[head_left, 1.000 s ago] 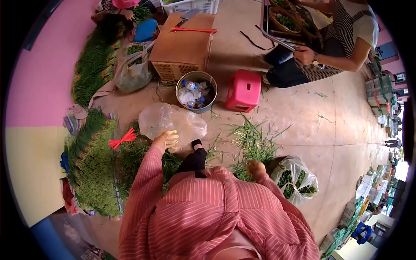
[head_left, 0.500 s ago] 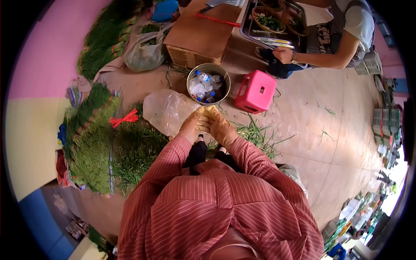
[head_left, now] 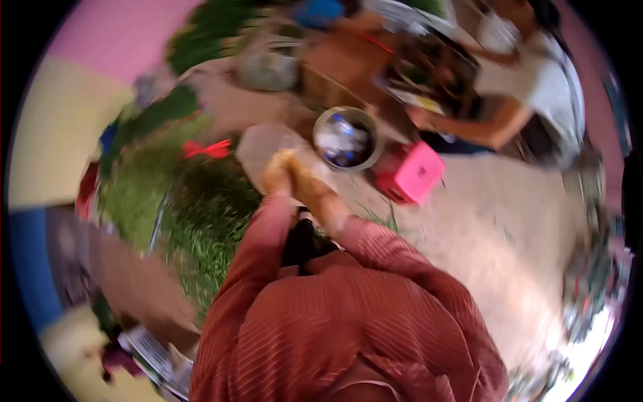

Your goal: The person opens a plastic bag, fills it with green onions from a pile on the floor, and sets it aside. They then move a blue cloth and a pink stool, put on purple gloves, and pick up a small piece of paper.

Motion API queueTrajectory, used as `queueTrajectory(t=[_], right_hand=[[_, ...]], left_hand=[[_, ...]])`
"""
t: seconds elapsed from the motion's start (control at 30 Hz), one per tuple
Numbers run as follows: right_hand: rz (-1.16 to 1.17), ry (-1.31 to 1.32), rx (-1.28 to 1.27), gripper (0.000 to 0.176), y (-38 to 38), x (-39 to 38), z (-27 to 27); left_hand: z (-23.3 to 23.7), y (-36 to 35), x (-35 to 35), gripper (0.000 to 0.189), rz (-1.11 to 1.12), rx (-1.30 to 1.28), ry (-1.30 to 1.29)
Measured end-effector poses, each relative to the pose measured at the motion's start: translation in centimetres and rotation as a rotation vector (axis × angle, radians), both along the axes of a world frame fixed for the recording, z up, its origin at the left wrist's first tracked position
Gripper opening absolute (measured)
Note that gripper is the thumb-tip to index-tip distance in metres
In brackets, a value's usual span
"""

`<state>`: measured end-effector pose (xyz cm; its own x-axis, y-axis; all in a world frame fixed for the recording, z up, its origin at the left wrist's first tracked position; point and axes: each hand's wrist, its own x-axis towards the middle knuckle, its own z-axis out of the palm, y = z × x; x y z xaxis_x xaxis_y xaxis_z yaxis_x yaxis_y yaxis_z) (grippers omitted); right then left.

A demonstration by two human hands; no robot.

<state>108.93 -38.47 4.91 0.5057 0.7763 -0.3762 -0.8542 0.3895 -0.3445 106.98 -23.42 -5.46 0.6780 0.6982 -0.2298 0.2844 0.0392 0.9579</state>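
Observation:
Yellowish gloves cover both hands, which are close together in front of my body. My left hand [head_left: 275,177] and my right hand [head_left: 305,179] seem to touch, but motion blur smears the fingers, so I cannot make out whether anything is between them. Just beyond them a clear plastic bag [head_left: 258,144] lies on the floor. To the right of the hands stands a round metal pot [head_left: 376,149] containing plastic bottles with blue caps and what looks like ice.
A pink stool [head_left: 420,173] is right of the pot. Green bundles [head_left: 144,181] and red strips [head_left: 206,149] lie to the left, with loose greens [head_left: 207,221] nearer me. A brown-topped box [head_left: 345,60] stands ahead. At upper right a person [head_left: 546,87] sits by a tray.
My view has swung, so the pot, stool and person appear further right and the picture is blurred. My hands have shifted left in view, toward the plastic bag.

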Motion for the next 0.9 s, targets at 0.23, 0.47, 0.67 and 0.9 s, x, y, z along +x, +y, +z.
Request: queueTrajectory(t=[0.23,0.47,0.67,0.9], right_hand=[[0.385,-0.155,0.101,0.042,2.8,-1.7,1.6],[0.778,-0.207,0.154,0.042,5.6,-6.6,1.4],[1.02,-0.211,0.27,0.041,8.2,-10.8,1.4],[0.991,-0.409,0.655,0.041,8.9,-11.0,-0.3]], left_hand=[[2.9,-0.6,-4.4,0.026,0.18,0.401,0.157],[9.2,0.8,-14.7,0.026,0.499,0.35,0.291],[5.8,0.4,-19.3,0.014,0.666,0.71,0.471],[-1.4,3.2,-22.4,0.012,0.746,0.922,0.941]])
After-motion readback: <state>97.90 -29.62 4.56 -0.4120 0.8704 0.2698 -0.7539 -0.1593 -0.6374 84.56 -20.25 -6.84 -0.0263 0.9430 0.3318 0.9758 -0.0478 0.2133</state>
